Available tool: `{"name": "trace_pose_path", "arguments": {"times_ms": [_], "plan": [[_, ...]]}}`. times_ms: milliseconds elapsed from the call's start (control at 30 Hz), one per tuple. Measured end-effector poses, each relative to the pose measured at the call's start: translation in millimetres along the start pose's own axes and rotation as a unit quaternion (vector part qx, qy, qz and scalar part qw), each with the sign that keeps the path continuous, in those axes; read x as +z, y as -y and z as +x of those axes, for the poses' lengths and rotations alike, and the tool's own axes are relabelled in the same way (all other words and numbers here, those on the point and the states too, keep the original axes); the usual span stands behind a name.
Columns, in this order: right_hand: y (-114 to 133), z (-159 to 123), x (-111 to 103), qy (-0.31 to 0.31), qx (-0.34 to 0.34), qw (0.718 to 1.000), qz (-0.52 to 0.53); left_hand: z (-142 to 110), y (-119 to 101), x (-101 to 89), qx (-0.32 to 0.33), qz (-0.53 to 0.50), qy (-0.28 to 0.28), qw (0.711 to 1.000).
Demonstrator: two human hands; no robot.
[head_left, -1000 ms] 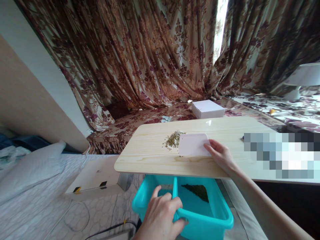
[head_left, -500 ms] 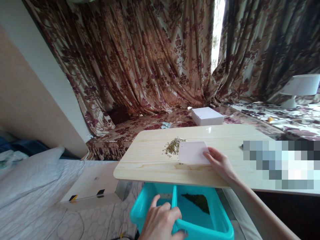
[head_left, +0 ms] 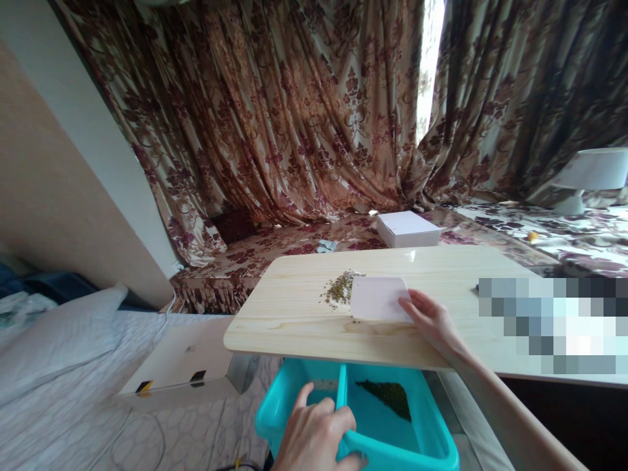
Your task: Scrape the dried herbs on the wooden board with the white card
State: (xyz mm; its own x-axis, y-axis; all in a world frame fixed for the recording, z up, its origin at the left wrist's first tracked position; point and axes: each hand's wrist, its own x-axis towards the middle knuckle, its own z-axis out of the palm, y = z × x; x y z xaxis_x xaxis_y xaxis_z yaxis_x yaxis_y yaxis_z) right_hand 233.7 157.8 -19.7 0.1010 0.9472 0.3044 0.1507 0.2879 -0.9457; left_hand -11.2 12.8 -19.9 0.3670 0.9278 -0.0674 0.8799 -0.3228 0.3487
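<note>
My right hand (head_left: 432, 317) grips a pale, flat rectangular scraper card (head_left: 377, 299) by its right edge, thumb on top. The card lies low over the wooden board (head_left: 275, 314), its left edge against a small pile of mixed green beans and whitish grains (head_left: 338, 290). In front of the board sits a turquoise two-compartment bin (head_left: 402, 445). My left hand (head_left: 318, 435) is curled over the near end of its divider, index finger reaching over the left compartment. Green beans (head_left: 392, 396) lie in the right compartment. Some pale grains (head_left: 326, 384) show in the left one.
A white box (head_left: 408, 226) stands behind the board on a flower-patterned ledge, with a lamp (head_left: 586, 173) at far right. A blurred-out patch (head_left: 564, 324) covers something on the board's right. A flat white case (head_left: 181, 360) and a pillow (head_left: 63, 333) lie on the bed at left.
The view has shifted very slightly. Both hands, the card and the pile look the same as before.
</note>
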Motion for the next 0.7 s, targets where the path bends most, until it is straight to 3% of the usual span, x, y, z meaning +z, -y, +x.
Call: {"name": "trace_pose_path", "arguments": {"times_ms": [300, 500, 700], "plan": [[-5.4, 11.8, 1.6, -0.043, -0.001, 0.999, 0.023, 0.3, 4.1, 0.9, -0.001, 0.003, 0.003, 1.000], [-9.5, 17.1, 9.5, -0.012, 0.004, 1.000, 0.018, -0.5, 1.2, -2.4, -0.012, -0.011, 0.005, 1.000], [6.1, 7.3, 10.8, 0.022, 0.018, 1.000, 0.003, -3.3, -2.3, -9.0, -0.019, -0.019, 0.006, 1.000]]}}
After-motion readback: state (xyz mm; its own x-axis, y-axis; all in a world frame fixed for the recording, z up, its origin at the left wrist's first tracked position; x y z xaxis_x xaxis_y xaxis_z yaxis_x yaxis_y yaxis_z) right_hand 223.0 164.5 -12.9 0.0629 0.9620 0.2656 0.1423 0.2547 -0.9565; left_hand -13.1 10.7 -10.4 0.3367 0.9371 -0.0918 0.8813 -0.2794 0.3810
